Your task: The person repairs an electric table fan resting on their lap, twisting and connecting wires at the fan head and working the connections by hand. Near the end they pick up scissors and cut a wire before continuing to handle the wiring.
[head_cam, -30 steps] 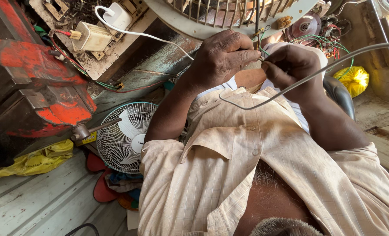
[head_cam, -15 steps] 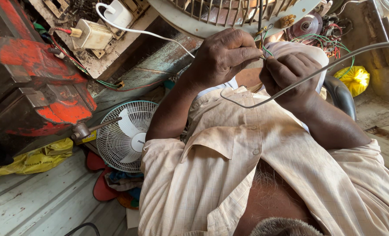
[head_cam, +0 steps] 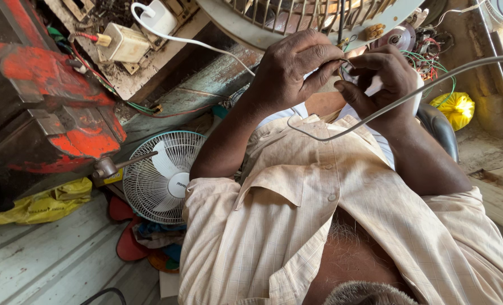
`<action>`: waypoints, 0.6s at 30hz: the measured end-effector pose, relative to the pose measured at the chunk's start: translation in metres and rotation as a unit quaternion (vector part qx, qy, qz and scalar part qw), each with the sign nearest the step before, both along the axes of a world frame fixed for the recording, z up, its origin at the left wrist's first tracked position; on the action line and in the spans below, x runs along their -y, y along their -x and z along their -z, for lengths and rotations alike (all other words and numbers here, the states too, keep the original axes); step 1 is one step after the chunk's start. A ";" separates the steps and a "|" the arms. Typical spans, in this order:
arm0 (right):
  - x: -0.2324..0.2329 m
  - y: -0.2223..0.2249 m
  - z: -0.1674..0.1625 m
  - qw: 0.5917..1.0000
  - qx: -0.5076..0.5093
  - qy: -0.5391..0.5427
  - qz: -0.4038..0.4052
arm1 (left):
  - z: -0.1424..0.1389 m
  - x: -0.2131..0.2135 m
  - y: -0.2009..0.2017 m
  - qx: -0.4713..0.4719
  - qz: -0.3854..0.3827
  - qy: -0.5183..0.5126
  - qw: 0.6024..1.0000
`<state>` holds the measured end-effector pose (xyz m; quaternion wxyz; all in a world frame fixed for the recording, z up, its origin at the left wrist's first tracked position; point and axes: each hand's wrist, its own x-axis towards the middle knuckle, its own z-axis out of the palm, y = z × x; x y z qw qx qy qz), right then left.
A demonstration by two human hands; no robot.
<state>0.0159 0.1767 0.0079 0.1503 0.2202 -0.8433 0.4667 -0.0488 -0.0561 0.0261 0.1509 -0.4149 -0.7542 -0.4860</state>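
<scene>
- Head view looks down over a cream checked shirt [head_cam: 342, 226] to 2 hands raised together just under the rim of a pale fan grille [head_cam: 319, 17].
- Left hand [head_cam: 291, 73] has its fingers curled, thumb and forefinger pinched on a thin wire [head_cam: 319, 134] that loops down across the chest and back up.
- Right hand [head_cam: 384, 79] sits against the left, fingers bent around a small white part [head_cam: 412, 90]; whether it also grips the wire I cannot tell, since the fingertips hide the spot.
- A thicker grey cable [head_cam: 460, 68] runs from the right hand off toward the right edge.
- Step in hand, as I judge it: fine wiring work on the fan, with the wire end being twisted or bared between the fingertips of both hands.
- What comes next likely calls for a steady pinch on the wire end and a clear sight of the coloured wires [head_cam: 426, 62] near the small motor [head_cam: 395, 38] beside the grille.
- Containers: a yellow bag [head_cam: 458, 107] lies tied at the right, contents hidden; another yellow bag [head_cam: 37, 206] lies crumpled at the left, contents not visible either.
- Nearby on the floor stands 1 small table fan [head_cam: 161, 178]; a red metal machine [head_cam: 48, 113] and a white plug box [head_cam: 127, 44] sit at the left.
</scene>
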 end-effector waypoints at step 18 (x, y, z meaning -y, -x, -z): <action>-0.005 -0.002 -0.013 0.918 0.235 0.313 -0.062 | -0.022 -0.006 -0.001 0.013 -0.032 0.012 0.999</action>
